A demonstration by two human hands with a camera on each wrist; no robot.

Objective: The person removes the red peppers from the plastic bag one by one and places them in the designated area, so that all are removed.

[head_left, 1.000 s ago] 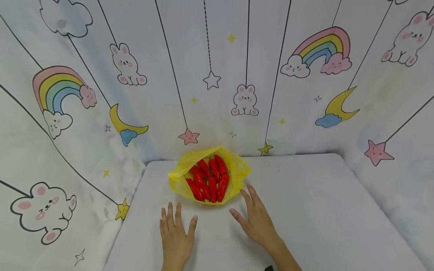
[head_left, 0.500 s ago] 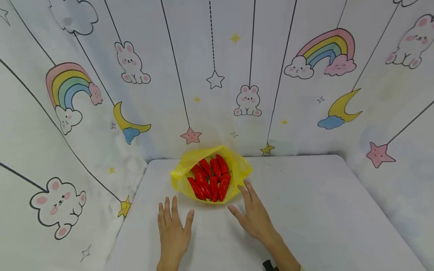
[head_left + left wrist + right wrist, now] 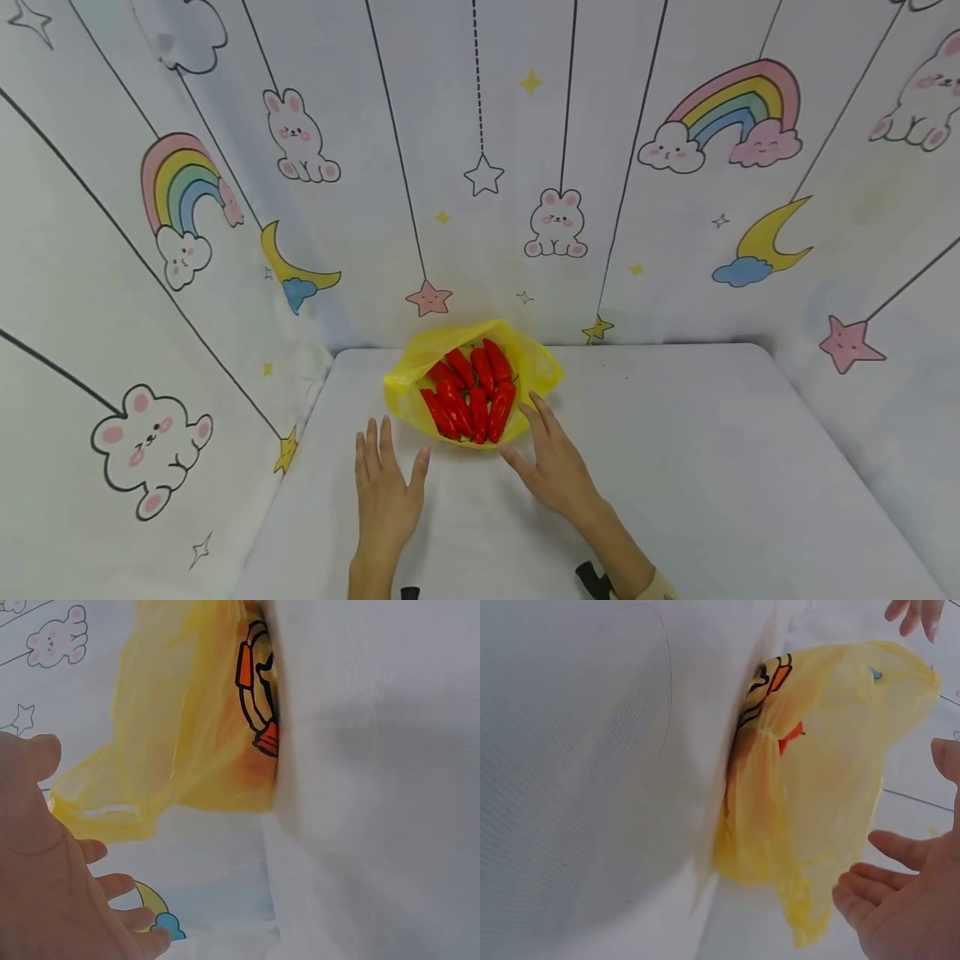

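Observation:
A yellow plastic bag [image 3: 442,337] sits on the white table with its mouth open towards me. Several red chili peppers [image 3: 477,396] lie inside it. My left hand [image 3: 386,504], fingers straight and spread, is in front of the bag's left side and holds nothing. On the other side my right hand [image 3: 555,467] reaches up with loosely bent fingers, their tips close to the bag's right edge. In the left wrist view the bag [image 3: 165,712] shows a black and orange print. From the right wrist, one red pepper tip [image 3: 791,737] pokes out at the bag's side.
The white table [image 3: 697,467] stretches to both sides of the bag. Behind it hangs a white cloth backdrop [image 3: 495,275] with printed rabbits, rainbows and stars. Dark wrist-camera parts [image 3: 592,579] show near the bottom edge.
Both hands have moved slightly forward, nearer the bag, still with nothing held. The head view has shifted a little, so bag and backdrop sit farther right in it.

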